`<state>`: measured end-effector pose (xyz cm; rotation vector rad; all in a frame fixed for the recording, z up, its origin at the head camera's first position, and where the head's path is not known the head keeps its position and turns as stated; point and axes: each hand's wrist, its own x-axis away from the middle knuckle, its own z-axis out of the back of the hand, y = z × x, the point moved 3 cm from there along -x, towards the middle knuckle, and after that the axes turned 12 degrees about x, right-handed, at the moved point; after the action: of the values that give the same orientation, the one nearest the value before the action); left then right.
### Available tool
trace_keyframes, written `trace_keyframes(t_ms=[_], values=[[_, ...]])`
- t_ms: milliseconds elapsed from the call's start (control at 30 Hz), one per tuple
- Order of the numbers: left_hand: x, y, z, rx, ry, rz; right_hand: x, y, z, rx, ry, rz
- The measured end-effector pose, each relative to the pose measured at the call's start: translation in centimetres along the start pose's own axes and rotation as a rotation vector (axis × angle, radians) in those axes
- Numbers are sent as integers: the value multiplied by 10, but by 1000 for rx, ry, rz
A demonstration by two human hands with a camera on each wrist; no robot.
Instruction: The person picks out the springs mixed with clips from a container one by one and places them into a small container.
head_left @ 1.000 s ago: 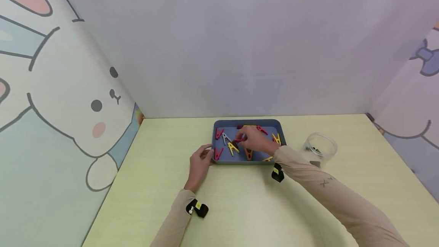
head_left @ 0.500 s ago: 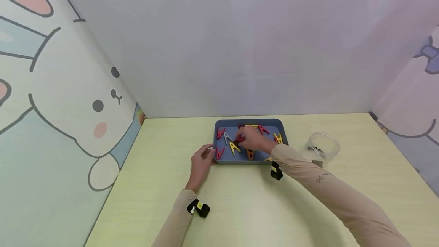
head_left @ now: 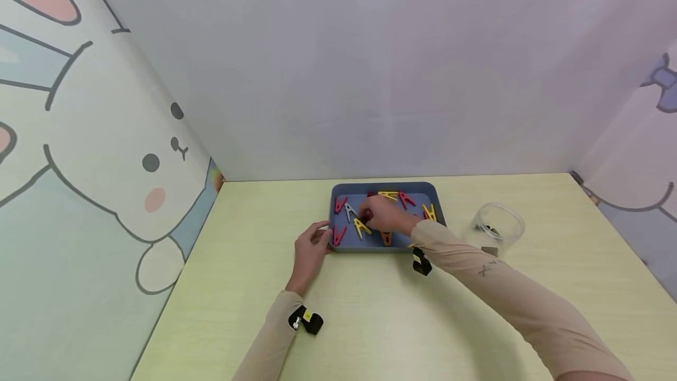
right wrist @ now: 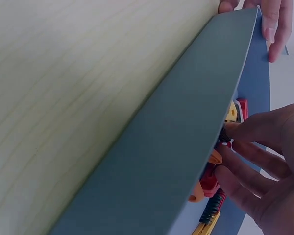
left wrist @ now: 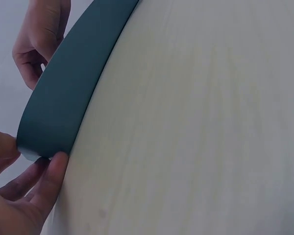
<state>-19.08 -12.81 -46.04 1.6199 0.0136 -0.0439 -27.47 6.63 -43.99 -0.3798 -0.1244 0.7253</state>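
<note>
A blue-grey tray (head_left: 359,250) on the table holds several spring clamps. My left hand (head_left: 309,250) grips its near left corner; in the left wrist view the fingertips (left wrist: 59,164) bend against the corner's wall. My right hand (head_left: 388,216) reaches down inside the tray. Its thumb and fingers pinch a red clamp (head_left: 365,214) with a dark part, mostly hidden by the hand. Just left of them lie a yellow clamp (head_left: 362,227) and a grey clamp (head_left: 349,211). An orange clamp (head_left: 386,239) rests under the right hand.
More red and yellow clamps, such as a red clamp (head_left: 339,236) and a yellow clamp (head_left: 429,213), lie around the tray. Right of it stands a clear round container (head_left: 510,234) with small dark bits inside. A wall rises behind the table (head_left: 254,222).
My right hand has shifted slightly left within the tray, with the red clamp between its fingers. The left hand keeps its place at the tray's corner.
</note>
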Motion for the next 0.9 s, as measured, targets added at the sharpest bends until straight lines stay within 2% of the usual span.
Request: trace_keyframes(t_ms=[600, 900], values=[[1, 2, -2, -7, -7, 7, -9, 2, -11, 46, -41, 21], [1, 3, -2, -3, -11, 3, -9, 5, -12, 36, -14, 19]])
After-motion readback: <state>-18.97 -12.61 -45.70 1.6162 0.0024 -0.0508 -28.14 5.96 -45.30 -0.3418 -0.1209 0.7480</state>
